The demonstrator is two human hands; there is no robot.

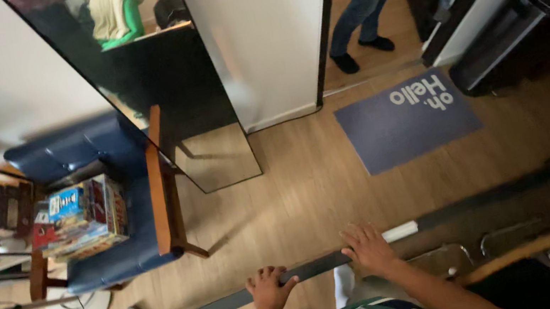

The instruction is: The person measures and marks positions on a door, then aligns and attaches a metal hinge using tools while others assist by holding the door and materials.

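Below, in the head view, the person's left hand (pixel 269 289) curls its fingers over the top edge of a long dark panel (pixel 319 264) with white end caps, which runs slantwise low across the wooden floor (pixel 307 178). The right hand (pixel 368 249) lies flat on the same edge, fingers spread, just beside the left. A blue armchair (pixel 113 199) holding stacked boxes (pixel 79 218) stands to the left, near a leaning mirror (pixel 157 78). Another person's legs (pixel 365 5) stand beyond a grey doormat (pixel 406 120).
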